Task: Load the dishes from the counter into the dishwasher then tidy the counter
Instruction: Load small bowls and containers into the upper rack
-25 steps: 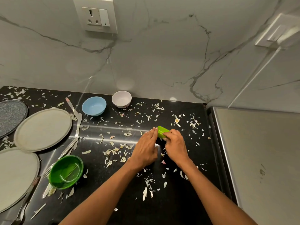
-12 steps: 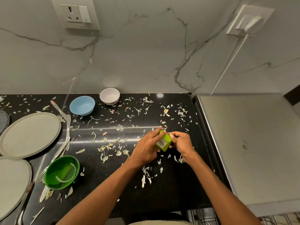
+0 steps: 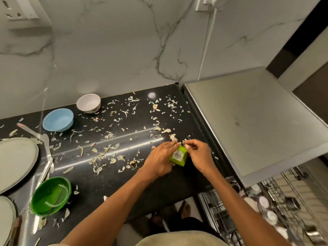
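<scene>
left hand [image 3: 160, 159]: we see its fingers wrapped round the near side of a small lime-green container [image 3: 178, 155], holding it just over the black table [image 3: 124, 189], fingertips reaching the container's top edge.
right hand [image 3: 198, 153]: thumb and forefinger pinched together on a pale scrap at the container's top edge; whether the other curled fingers touch the container we cannot tell.
lime-green container: tilted, its white barcode label facing us, held between both hands near the table's right edge.
peel scraps [image 3: 113, 157]: pale flakes lie strewn over most of the table, thickest from the middle towards the back right.
white bowl [image 3: 88, 103]: upright at the back by the marble wall.
blue bowl [image 3: 58, 119]: upright, just left of and nearer than the white bowl.
green bowl [image 3: 51, 196]: upright near the front left, a thin curl of something lying inside.
grey plates [image 3: 16, 162]: one at the left edge, part of another at the lower left corner.
cutlery [image 3: 46, 157]: knives and other pieces lie between the plates and the bowls.
steel surface [image 3: 257, 125]: flat metal top just right of the table.
dishwasher rack [image 3: 266, 210]: wire rack below the steel surface, blurred round dishes in it.
</scene>
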A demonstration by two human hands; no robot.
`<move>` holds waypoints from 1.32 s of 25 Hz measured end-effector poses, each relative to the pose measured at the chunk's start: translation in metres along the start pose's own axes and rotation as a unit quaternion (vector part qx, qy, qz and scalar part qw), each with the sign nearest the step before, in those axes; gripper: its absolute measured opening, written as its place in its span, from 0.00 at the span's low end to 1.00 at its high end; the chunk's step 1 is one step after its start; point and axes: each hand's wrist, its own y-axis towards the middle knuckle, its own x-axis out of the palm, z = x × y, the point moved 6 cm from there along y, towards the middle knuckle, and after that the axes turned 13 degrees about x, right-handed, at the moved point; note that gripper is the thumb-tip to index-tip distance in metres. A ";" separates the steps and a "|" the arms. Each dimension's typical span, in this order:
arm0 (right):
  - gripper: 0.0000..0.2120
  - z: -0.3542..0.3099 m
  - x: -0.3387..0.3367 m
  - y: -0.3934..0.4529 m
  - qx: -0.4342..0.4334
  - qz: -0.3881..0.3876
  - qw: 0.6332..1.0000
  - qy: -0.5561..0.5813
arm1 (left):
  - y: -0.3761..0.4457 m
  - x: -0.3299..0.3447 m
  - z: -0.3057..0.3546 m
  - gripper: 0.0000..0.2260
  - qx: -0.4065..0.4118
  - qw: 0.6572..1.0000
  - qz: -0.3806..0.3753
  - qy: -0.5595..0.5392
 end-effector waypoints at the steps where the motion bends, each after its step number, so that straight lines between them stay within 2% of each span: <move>1: 0.10 0.007 -0.009 -0.008 -0.029 0.026 0.999 -0.028 | 0.004 0.005 0.009 0.34 0.014 1.000 -0.007 0.001; 5: 0.23 0.042 -0.046 -0.043 -0.112 0.070 0.983 -0.126 | 0.030 0.030 0.052 0.32 0.071 0.997 -0.041 -0.005; 9: 0.34 0.087 -0.088 -0.070 -0.128 0.073 0.975 -0.165 | 0.051 0.063 0.100 0.29 0.107 0.992 -0.065 -0.022; 15: 0.35 0.171 -0.176 -0.108 -0.087 0.097 0.979 -0.156 | 0.078 0.135 0.205 0.21 0.163 0.978 -0.114 -0.068; 18: 0.33 0.207 -0.217 -0.132 -0.071 0.123 0.978 -0.154 | 0.084 0.176 0.248 0.26 0.170 0.972 -0.139 -0.083; 22: 0.31 0.254 -0.263 -0.157 -0.030 0.143 0.979 -0.142 | 0.088 0.230 0.307 0.27 0.189 0.964 -0.173 -0.077; 26: 0.35 0.296 -0.298 -0.164 0.026 0.149 0.977 -0.148 | 0.094 0.274 0.339 0.30 0.187 0.957 -0.212 -0.064; 33: 0.35 0.339 -0.339 -0.159 0.111 0.165 0.971 -0.131 | 0.127 0.327 0.373 0.33 0.209 0.930 -0.298 -0.055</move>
